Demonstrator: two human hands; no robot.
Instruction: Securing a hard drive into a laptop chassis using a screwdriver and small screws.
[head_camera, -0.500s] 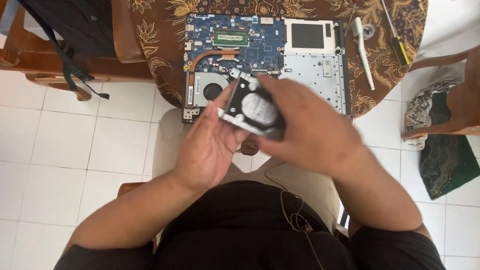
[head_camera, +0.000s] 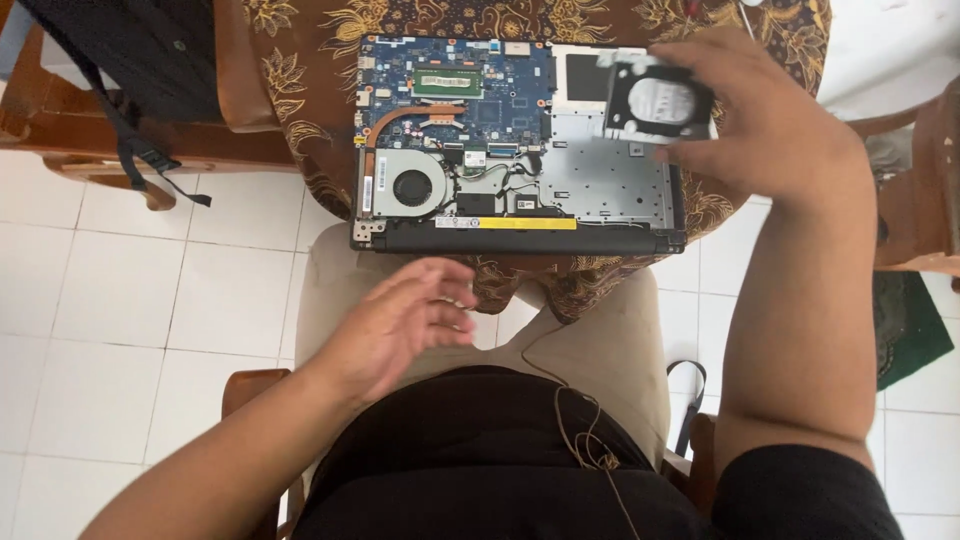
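Hard drive (head_camera: 660, 102) now up over the opened laptop (head_camera: 515, 140), right side, pinched in right hand (head_camera: 775, 125) fingers alone. Left hand (head_camera: 400, 325) let go, dropped back toward the lap, fingers loosely spread, empty.

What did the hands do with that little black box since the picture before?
The right hand carried the hard drive away from the lap, out over the opened laptop, near its bare right side. The left hand let go of it and now hangs open above the lap. The laptop on the patterned tablecloth stayed put.
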